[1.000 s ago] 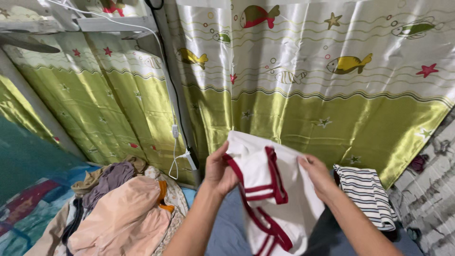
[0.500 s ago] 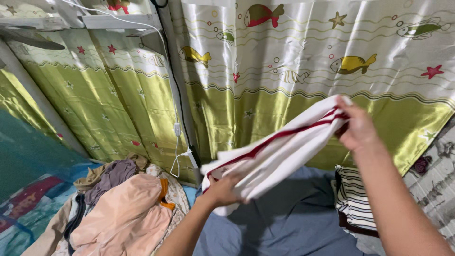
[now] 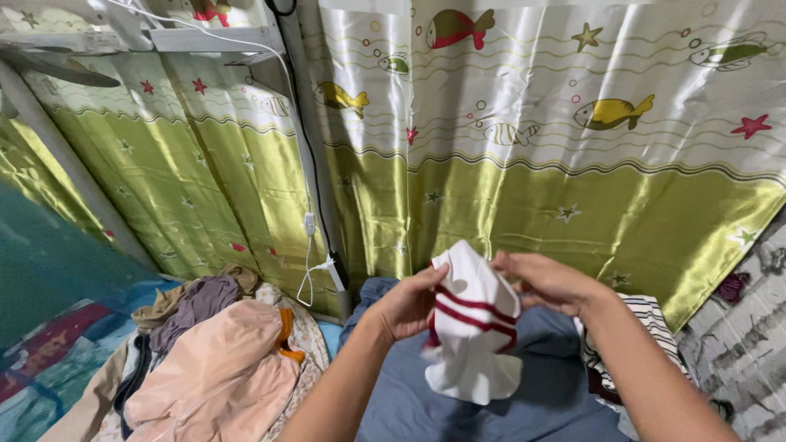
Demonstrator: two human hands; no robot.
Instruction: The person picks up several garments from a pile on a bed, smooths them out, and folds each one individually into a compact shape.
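Two hands: both up in front of the fish-print curtain [image 3: 573, 164], both on one white garment [image 3: 471, 327] with dark red stripes.
Left hand: left hand [image 3: 405, 307] has thumb and fingers pinched closed on the left edge of the bundle, near its top.
Right hand: right hand [image 3: 544, 282] has fingers curled over the top right of the cloth, pressed onto the fold; grip looks closed on the fabric.
Garment: held in the air between the hands, bunched to a narrow packet, lower end hanging loose and flared above the blue-grey sheet [image 3: 409, 393].
Progress: by my reading, partly folded. It is gathered short and doubled over, but the bottom is still untidy and it has not been laid down anywhere.
Left to do: the loose end, and a whole heap besides, if these belong to the same job.
Heap: peach, mauve and tan clothes [image 3: 205, 360] lie jumbled at the left, well apart from the hands, untouched.
Striped piece: black-and-white striped cloth [image 3: 647, 315] lies just right of the right forearm, looks folded flat.
Cable: white cord with an inline switch [image 3: 309, 225] hangs down the curtain seam behind.
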